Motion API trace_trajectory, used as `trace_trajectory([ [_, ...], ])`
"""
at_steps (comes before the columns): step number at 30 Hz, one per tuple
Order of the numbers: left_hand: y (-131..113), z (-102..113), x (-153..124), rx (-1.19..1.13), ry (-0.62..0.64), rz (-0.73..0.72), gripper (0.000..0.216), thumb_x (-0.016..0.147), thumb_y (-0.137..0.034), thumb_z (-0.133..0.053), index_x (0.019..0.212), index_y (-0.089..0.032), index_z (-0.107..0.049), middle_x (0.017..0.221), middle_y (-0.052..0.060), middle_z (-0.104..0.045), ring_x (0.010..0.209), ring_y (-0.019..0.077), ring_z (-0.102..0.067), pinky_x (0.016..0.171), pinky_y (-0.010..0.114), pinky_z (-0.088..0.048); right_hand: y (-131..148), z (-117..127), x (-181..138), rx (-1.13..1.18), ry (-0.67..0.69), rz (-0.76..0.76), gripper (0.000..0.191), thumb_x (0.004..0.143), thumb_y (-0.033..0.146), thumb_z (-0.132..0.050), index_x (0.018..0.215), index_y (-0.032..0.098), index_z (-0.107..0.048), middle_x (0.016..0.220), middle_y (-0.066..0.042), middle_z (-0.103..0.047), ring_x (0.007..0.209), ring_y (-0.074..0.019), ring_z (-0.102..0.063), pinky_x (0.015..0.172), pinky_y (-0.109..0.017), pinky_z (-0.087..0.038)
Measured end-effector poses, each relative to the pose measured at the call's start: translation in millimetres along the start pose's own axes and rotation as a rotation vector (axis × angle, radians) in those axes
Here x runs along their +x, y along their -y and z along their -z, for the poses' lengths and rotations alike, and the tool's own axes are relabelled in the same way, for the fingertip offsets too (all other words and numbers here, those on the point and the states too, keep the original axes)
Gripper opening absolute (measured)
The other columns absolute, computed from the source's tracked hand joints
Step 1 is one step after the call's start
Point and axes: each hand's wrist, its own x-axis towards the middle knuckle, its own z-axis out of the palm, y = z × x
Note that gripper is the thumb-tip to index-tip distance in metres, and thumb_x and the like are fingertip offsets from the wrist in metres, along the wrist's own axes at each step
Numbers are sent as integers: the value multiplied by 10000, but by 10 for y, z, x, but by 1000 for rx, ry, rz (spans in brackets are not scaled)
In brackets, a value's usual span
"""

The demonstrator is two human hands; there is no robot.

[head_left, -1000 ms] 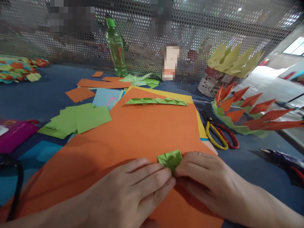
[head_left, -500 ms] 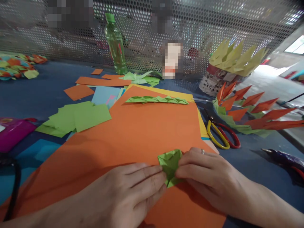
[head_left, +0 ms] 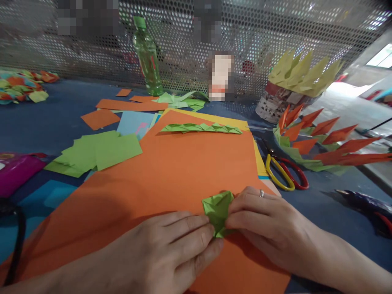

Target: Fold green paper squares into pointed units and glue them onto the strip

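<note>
A small piece of folded green paper point(head_left: 217, 209) lies on a large orange sheet point(head_left: 199, 167), creased across its upper part. My left hand point(head_left: 174, 243) has its fingers together, gripping the paper's lower left edge, the thumb tucked below. From the other side my right hand point(head_left: 263, 216), with a ring on one finger, pinches the paper's right edge between curled fingers and a hidden thumb. Farther up the orange sheet rests a long strip of folded green paper point(head_left: 202, 128). The fingertips cover the paper's lower corners.
Green paper squares point(head_left: 118, 151) lie at left. Scissors point(head_left: 280, 173) with yellow and red handles sit right of the sheet, near a dark pointed tool point(head_left: 364, 204). Behind them is a ring of orange paper points point(head_left: 330, 134). A green bottle point(head_left: 148, 61) stands by the perforated panel.
The left thumb has shifted rightward under the green paper's lower edge, covering its lower tip. Both hands stay on the paper. The whole view has shifted slightly.
</note>
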Motion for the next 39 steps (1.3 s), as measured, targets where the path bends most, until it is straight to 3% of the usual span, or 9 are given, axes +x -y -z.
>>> trace_trajectory([
  [5,21,14,27,-33,13,10,406,1117,-385,-379,1312,-124,-622,1351,35,-687,1221,204,-604,1104,289,-435,-7,0,-2,-14,2,13,220,1026,92,-471,1032,154,-682,1002,-64,-667,872,-147,-575,777,-267,-481],
  [10,24,19,22,-24,-23,4,302,1075,-240,-443,1258,-121,-653,1307,47,-713,1177,195,-643,1075,271,-463,6,7,-13,-57,28,26,236,1007,69,-477,973,159,-692,988,-65,-672,857,-155,-581,755,-282,-484],
  [19,11,7,69,-19,-87,13,306,1045,-153,-427,1129,-124,-719,1223,71,-755,1098,188,-703,1020,266,-532,46,52,-10,-173,72,87,255,961,14,-492,922,158,-699,925,-58,-669,841,-166,-605,780,-304,-510],
  [26,11,-1,32,-28,-31,3,284,1038,-194,-473,1217,-128,-684,1256,76,-739,1165,183,-670,1071,267,-497,75,44,9,-223,95,78,258,984,49,-482,837,167,-658,916,-52,-663,853,-165,-611,791,-302,-519],
  [35,-4,8,41,6,-94,-5,289,1034,-210,-455,1192,-119,-680,1224,76,-747,1079,193,-685,1083,278,-478,83,42,-17,-251,124,82,231,933,39,-511,767,180,-585,907,-39,-639,834,-167,-578,787,-309,-507],
  [39,-28,-13,-42,3,-57,0,349,1030,-243,-470,1312,-101,-618,1302,105,-703,1180,210,-643,1152,308,-420,79,39,-26,-251,113,80,208,924,51,-533,775,186,-587,911,-43,-636,834,-172,-572,781,-309,-505],
])
